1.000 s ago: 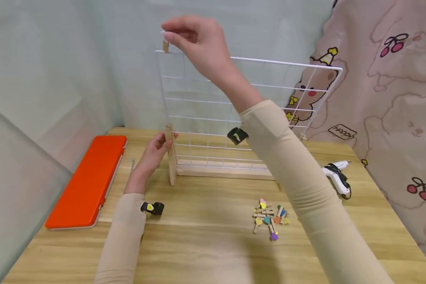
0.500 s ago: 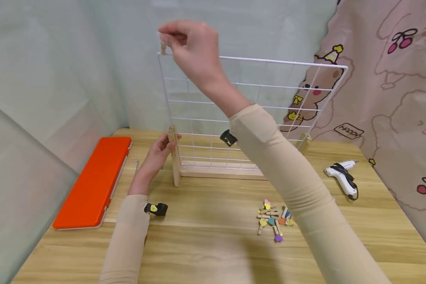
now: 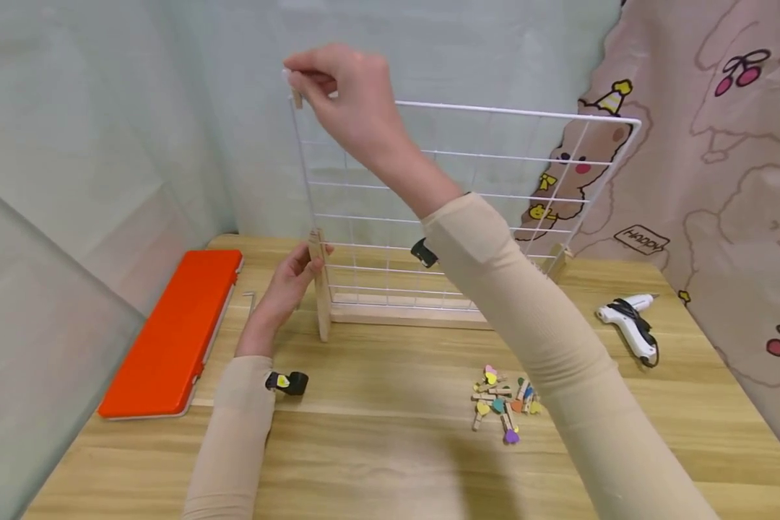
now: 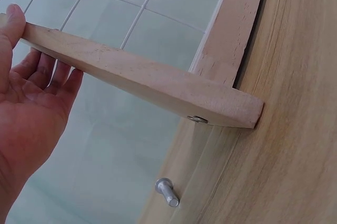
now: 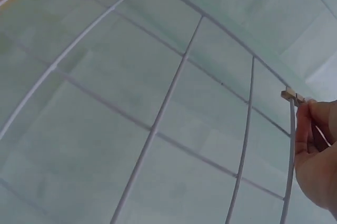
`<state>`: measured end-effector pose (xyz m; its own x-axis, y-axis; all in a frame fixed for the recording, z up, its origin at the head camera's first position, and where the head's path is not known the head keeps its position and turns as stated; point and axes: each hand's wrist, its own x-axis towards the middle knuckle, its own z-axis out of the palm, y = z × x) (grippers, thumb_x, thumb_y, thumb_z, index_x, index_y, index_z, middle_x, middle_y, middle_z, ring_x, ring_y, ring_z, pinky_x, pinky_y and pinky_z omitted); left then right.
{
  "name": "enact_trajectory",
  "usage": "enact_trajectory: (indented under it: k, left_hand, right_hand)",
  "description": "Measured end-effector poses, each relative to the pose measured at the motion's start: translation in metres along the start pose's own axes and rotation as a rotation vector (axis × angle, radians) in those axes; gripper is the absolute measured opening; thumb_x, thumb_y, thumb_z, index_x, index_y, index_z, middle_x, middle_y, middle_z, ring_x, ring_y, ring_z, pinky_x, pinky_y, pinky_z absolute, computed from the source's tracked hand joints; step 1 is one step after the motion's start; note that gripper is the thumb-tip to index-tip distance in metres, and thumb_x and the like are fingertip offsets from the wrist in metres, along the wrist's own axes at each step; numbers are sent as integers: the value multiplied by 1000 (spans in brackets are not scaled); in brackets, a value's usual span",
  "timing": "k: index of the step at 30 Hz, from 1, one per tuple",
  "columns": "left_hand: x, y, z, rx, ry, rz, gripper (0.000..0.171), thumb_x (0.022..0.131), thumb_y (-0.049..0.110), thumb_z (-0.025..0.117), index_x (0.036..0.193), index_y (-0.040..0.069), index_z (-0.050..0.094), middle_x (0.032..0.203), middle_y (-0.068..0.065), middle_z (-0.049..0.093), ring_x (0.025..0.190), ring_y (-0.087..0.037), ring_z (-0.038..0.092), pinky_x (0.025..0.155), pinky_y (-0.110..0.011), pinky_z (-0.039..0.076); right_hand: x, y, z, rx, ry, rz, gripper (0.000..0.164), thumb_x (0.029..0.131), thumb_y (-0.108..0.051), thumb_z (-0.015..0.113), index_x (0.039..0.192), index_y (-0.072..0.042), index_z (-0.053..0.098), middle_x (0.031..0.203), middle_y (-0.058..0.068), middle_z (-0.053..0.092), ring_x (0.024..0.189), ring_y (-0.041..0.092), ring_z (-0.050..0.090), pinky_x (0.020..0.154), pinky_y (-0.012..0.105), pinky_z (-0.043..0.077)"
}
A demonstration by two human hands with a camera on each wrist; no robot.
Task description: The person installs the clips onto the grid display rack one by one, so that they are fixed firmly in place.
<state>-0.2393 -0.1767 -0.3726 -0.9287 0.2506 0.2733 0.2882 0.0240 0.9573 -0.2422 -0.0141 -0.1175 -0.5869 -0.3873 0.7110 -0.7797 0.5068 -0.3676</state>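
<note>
The right hand (image 3: 357, 105) pinches an upright clothespin (image 5: 289, 94) at the wire grid's (image 3: 494, 110) top-left corner; the left hand (image 3: 287, 283) grips the wooden post (image 3: 323, 303) below.

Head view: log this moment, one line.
right hand pinches clothespin at top-left corner of grid; left hand grips wooden post; loose clothespins on table

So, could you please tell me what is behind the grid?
Behind the grid are a pale curtain, printed cloth at right and tabletop below; in the head view, the right hand and sleeve hide part.
</note>
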Motion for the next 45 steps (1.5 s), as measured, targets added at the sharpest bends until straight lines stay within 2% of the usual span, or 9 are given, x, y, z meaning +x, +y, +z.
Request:
enact_trajectory:
  k: [7,10,13,16,23,30,34,39,45]
  left_hand:
    - [2,0,-3,-4,14,-21,40,89,29,45,122,6,44,127,-7,41,113,-16,36,99,-42,22]
    - [0,0,-5,-6,24,-26,41,88,29,45,122,6,45,126,-8,42,112,-18,36,98,-39,24]
    - [-2,0,-7,-11,40,-22,42,88,29,46,123,5,45,125,-9,42,112,-21,37,96,-34,27]
    - [-3,1,-9,-15,62,-24,43,88,29,46,122,4,45,125,-9,43,111,-22,37,92,-30,28]
    - [-2,0,-10,-17,65,-12,43,88,27,46,123,3,44,127,-13,41,115,-24,36,96,-33,27]
    - [-3,1,-6,-18,71,-14,47,88,30,46,123,-1,42,126,-15,41,113,-26,36,96,-40,24]
    - [-4,0,-7,-19,77,-29,47,87,31,46,123,1,42,126,-12,43,113,-23,37,97,-40,24]
    - [-4,0,-7,-29,65,-30,45,87,31,46,123,4,44,127,-13,42,116,-29,34,98,-41,23]
    - [-3,1,-5,-38,74,-33,44,87,29,46,124,4,44,129,-16,39,117,-31,32,98,-41,23]
  right_hand:
    - [-22,11,-5,-39,122,-252,26,85,-23,55,105,-8,62,96,0,62,80,5,53,71,11,38]
    - [-51,21,-6,8,145,-328,22,84,-17,56,101,-5,63,93,3,63,78,8,53,70,16,41]
    - [-90,35,-4,50,108,-360,20,83,-12,57,100,-4,63,93,6,63,76,10,55,67,19,43]
    - [-135,55,-1,74,40,-322,19,81,-8,59,99,-5,64,94,6,63,76,10,56,66,21,45]
    - [-240,101,-3,42,-220,-82,19,79,-8,62,97,-11,65,88,1,64,73,6,54,62,20,45]
    - [-328,134,-31,44,-496,137,21,80,-8,61,101,-9,63,88,0,63,73,4,55,58,19,46]
    - [-362,143,-52,29,-587,216,22,80,-11,61,102,-10,61,92,-2,61,75,4,55,62,22,48]
    - [-390,154,-66,-54,-559,120,25,75,-12,67,99,-13,63,95,-4,60,82,7,54,67,27,47]
    - [-396,156,-77,-93,-564,71,22,76,-13,66,97,-16,63,97,-7,59,89,9,54,74,31,46]
